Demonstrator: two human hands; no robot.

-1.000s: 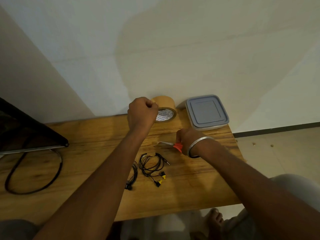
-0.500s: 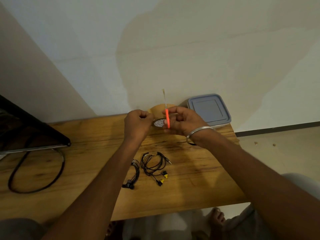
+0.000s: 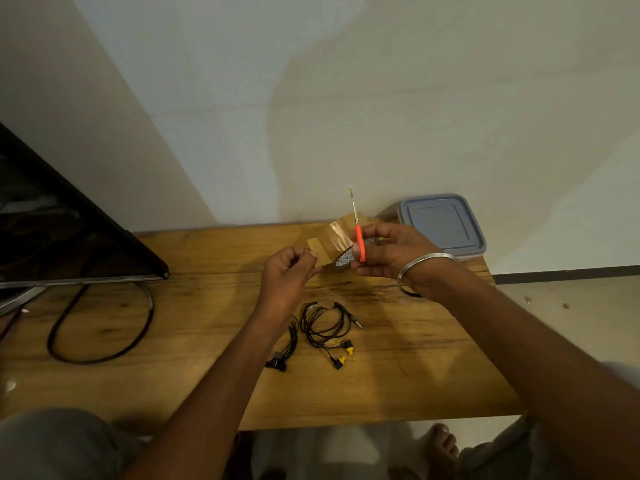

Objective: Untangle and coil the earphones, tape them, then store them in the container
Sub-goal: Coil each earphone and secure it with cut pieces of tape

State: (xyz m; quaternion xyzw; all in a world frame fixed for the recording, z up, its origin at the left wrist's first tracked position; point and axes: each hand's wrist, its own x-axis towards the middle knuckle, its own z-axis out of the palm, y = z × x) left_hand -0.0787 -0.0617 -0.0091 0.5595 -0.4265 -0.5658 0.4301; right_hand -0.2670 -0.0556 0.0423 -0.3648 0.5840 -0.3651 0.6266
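Observation:
Two coiled black earphones lie on the wooden table point(image 3: 398, 375): one with yellow tips point(image 3: 325, 325) and a second black bundle point(image 3: 287, 348) to its left. Above them my left hand point(image 3: 287, 282) pinches the free end of a brown tape strip point(image 3: 329, 240) pulled out from the tape roll point(image 3: 344, 261). My right hand point(image 3: 384, 254) holds the roll together with orange-handled scissors point(image 3: 358, 237), blades pointing up. A grey lidded container point(image 3: 441, 225) stands at the table's back right corner against the wall.
A dark monitor point(image 3: 69, 230) stands at the left with its curved metal stand point(image 3: 104, 327) on the table. The wall runs right behind the table. The table's right edge drops to a tiled floor. My knees and a bare foot show below the front edge.
A length of tape has been drawn out from the roll between my hands; my left hand has moved left and down from the roll. A second ago my right hand was at the scissors on the table.

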